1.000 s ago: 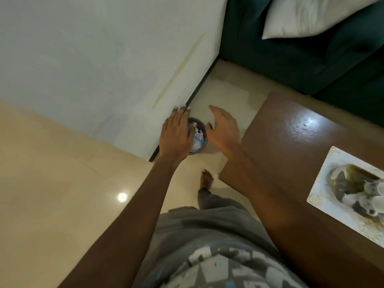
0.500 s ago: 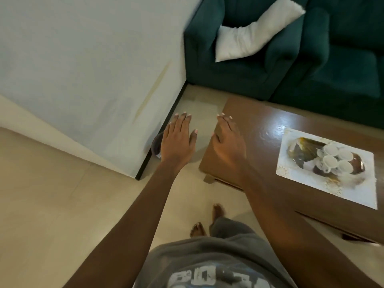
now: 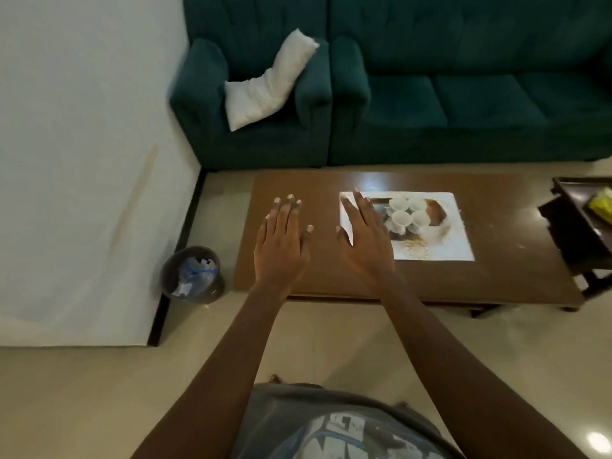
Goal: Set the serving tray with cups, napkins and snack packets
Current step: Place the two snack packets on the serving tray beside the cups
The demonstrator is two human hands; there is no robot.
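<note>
Both hands have swung from over the waste bin (image 3: pixel 192 274) by the wall to above the left half of the table (image 3: pixel 513 276).
Left hand (image 3: pixel 281 246): flat, fingers straight, holding nothing, over the near-left part of the surface.
Right hand (image 3: pixel 366 240): likewise flat and empty, overlapping the left edge of the serving tray (image 3: pixel 447 250); contact cannot be told.
Tray: mid-surface, long axis along the table's length, lying rightward of both hands, so the right hand is nearer.
Cups (image 3: pixel 407 213): four, clustered in the tray's far half.
Yellow-green packet (image 3: pixel 601 205): on a dark side table (image 3: pixel 573 213) past the right edge, probably a snack.
Napkins: not seen.
</note>
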